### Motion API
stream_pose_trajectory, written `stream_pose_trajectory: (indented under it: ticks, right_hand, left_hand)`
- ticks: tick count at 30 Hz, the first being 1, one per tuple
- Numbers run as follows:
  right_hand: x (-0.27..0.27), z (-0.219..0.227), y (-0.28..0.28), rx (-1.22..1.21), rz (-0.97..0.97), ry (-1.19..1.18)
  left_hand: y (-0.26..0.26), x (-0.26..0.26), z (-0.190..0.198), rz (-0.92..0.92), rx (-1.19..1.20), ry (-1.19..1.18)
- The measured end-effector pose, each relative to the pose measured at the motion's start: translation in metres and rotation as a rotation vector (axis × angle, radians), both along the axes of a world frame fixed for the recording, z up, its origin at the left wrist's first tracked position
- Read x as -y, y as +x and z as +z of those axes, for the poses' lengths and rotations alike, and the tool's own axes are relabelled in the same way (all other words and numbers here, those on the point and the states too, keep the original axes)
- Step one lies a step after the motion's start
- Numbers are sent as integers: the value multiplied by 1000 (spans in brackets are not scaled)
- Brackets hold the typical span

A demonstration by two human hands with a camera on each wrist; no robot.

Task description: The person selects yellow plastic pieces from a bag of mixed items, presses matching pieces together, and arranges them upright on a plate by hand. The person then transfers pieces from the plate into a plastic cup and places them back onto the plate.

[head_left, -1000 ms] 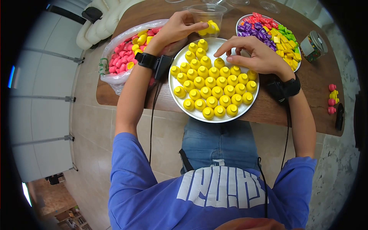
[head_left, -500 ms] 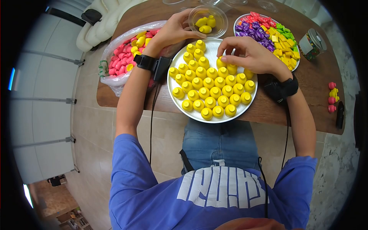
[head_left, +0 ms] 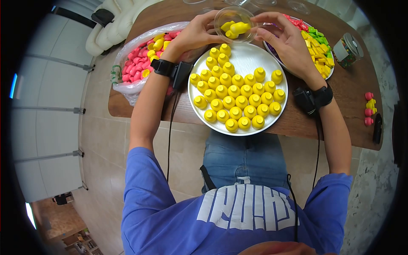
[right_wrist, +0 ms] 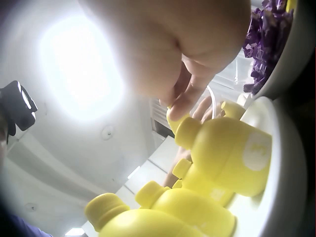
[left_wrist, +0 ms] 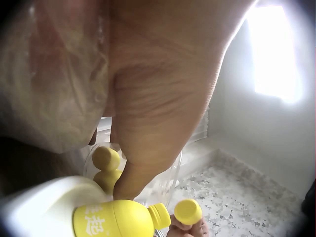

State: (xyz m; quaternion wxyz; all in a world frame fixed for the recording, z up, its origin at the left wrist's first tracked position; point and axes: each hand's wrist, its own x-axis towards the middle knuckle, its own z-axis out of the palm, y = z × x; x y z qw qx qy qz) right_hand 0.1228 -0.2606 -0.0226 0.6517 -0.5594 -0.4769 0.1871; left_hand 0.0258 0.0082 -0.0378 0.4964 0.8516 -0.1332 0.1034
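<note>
My left hand (head_left: 197, 32) grips a clear plastic tub (head_left: 234, 39) by its left side, its mouth tilted toward me. Small yellow bottles (head_left: 229, 26) lie inside it. At the tub's right rim, my right hand (head_left: 291, 44) pinches one yellow bottle (right_wrist: 177, 121) between thumb and fingers. That bottle's round end (left_wrist: 188, 212) also shows in the left wrist view. Just below both hands is a round white plate (head_left: 246, 55) filled with upright yellow bottles (head_left: 233, 91), except for a bare patch at its far side.
On the left, a clear plastic bag (head_left: 127, 87) holds pink and yellow bottles. Behind my right hand stands a plate of wrapped sweets (head_left: 316, 51) in several colours. A lidded jar (head_left: 346, 50) is at the right, with small pink and yellow pieces (head_left: 369, 111) near the table's right edge.
My right hand has picked a yellow bottle off the plate and carried it up to the tub. The tub, first upright, has been tipped toward me by my left hand.
</note>
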Motion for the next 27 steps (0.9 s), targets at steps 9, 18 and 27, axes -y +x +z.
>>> stream_pose_trajectory:
  ticks: [9, 18, 27]
  right_hand:
    - [15, 10, 5, 431, 136, -149]
    - [21, 13, 4, 522, 372, -423]
    - [15, 7, 0, 114, 118, -209]
  left_hand:
    - [-5, 10, 7, 64, -72, -94]
    - [2, 0, -3, 201, -77, -27]
    - [-3, 6, 4, 49, -24, -62]
